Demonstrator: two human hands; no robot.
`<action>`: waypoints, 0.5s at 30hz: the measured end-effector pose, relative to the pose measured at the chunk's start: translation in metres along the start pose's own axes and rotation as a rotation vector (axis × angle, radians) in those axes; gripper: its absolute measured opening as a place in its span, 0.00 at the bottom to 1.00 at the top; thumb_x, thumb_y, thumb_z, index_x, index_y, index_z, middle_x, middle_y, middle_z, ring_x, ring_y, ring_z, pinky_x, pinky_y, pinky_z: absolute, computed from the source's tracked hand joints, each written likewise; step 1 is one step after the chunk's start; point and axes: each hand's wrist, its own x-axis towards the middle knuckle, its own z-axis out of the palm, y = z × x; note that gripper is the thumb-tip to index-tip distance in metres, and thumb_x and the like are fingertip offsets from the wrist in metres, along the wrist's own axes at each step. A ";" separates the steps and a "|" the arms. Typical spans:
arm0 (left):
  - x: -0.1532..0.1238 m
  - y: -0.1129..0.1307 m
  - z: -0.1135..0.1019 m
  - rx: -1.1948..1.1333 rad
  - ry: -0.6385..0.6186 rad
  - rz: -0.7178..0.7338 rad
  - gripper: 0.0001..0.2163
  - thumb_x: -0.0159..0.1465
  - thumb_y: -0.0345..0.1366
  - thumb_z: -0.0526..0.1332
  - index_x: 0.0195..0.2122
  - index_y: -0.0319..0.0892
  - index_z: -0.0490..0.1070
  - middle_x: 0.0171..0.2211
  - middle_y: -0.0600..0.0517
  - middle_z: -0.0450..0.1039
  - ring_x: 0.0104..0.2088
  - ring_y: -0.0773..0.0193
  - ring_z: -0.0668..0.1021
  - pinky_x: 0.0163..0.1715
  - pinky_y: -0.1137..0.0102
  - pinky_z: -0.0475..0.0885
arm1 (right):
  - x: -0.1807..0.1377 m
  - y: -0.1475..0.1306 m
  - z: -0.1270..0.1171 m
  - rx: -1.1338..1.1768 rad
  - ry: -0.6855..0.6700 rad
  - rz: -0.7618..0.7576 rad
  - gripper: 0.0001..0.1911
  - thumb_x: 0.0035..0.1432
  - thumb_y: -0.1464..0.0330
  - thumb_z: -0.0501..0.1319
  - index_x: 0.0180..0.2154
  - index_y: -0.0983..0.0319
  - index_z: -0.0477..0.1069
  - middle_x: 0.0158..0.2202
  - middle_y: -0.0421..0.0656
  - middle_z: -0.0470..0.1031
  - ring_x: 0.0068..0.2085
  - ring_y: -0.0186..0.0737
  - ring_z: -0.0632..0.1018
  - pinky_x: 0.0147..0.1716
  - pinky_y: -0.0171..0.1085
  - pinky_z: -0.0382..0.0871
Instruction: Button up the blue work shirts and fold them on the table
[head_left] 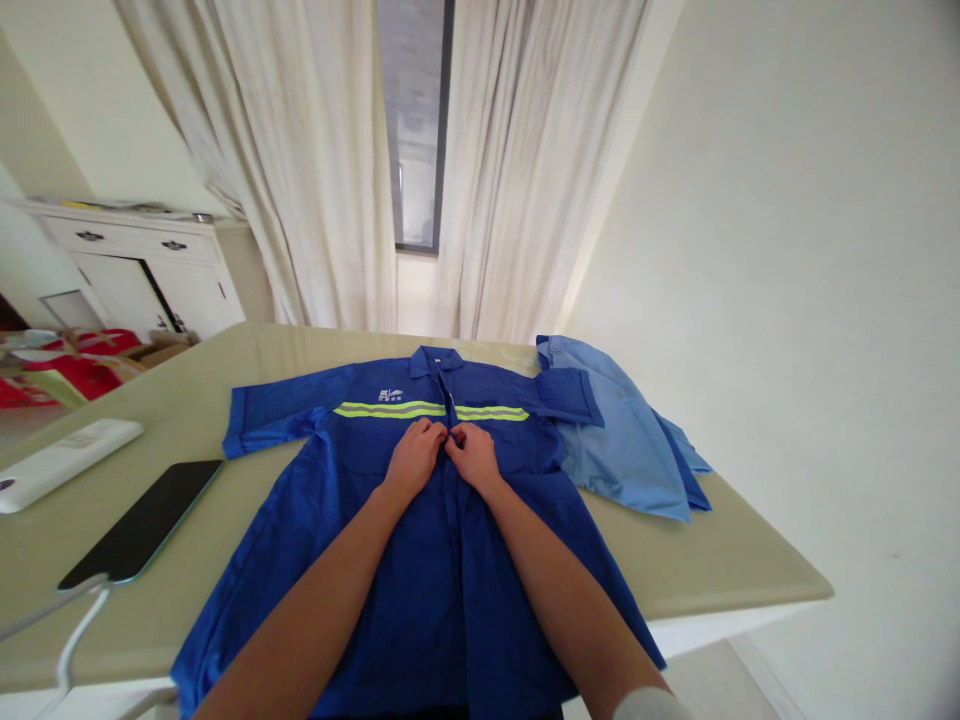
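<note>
A dark blue work shirt [405,560] lies spread front side up, its collar toward the curtains and its lower hem at the near table edge. It has a yellow-green and grey reflective stripe across the chest and a white logo. My left hand [417,452] and my right hand [472,452] meet at the front placket, just below the stripe. Fingers of both hands are pinched on the placket edges, with the fingertips close together. Whether a button or other fastener is between them is hidden. Above my hands the placket gapes slightly up to the collar.
Folded light and dark blue garments [622,430] lie on the table [720,560] at the right, beside a wall. At the left are a black phone [142,525] with a white cable [71,640] and a white oblong device [67,465]. A white cabinet [150,265] stands behind.
</note>
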 end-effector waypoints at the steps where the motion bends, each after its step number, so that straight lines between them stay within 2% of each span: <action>1: 0.000 0.000 -0.001 0.008 -0.007 -0.018 0.10 0.74 0.31 0.53 0.43 0.44 0.75 0.41 0.47 0.74 0.44 0.58 0.76 0.48 0.66 0.71 | 0.000 0.001 0.001 0.029 0.007 -0.011 0.05 0.60 0.71 0.64 0.37 0.61 0.79 0.34 0.41 0.80 0.35 0.38 0.77 0.37 0.34 0.65; 4: -0.001 -0.001 -0.001 0.001 -0.021 -0.056 0.10 0.74 0.32 0.52 0.44 0.44 0.73 0.41 0.47 0.76 0.43 0.57 0.78 0.44 0.66 0.71 | 0.001 0.004 0.001 0.127 0.022 -0.060 0.06 0.61 0.70 0.63 0.36 0.60 0.80 0.32 0.41 0.80 0.33 0.38 0.77 0.36 0.33 0.66; 8: -0.001 -0.003 0.001 -0.070 -0.006 -0.067 0.08 0.73 0.30 0.52 0.43 0.44 0.71 0.42 0.47 0.78 0.44 0.56 0.79 0.45 0.66 0.71 | 0.004 0.009 0.000 0.239 -0.008 -0.092 0.15 0.67 0.68 0.56 0.32 0.59 0.79 0.29 0.39 0.79 0.32 0.37 0.77 0.35 0.33 0.65; 12: 0.000 -0.005 0.004 -0.146 0.003 -0.057 0.08 0.70 0.28 0.53 0.42 0.44 0.71 0.41 0.47 0.80 0.44 0.56 0.81 0.46 0.65 0.73 | 0.008 0.014 0.005 0.317 -0.080 -0.001 0.08 0.61 0.71 0.60 0.35 0.60 0.79 0.27 0.38 0.78 0.29 0.36 0.76 0.31 0.32 0.64; 15: 0.001 -0.006 0.006 -0.211 0.036 -0.094 0.10 0.70 0.29 0.53 0.48 0.44 0.71 0.43 0.47 0.82 0.44 0.55 0.83 0.46 0.64 0.73 | 0.010 0.016 0.009 0.298 -0.086 0.016 0.05 0.59 0.71 0.63 0.37 0.61 0.77 0.26 0.37 0.77 0.27 0.36 0.75 0.29 0.32 0.63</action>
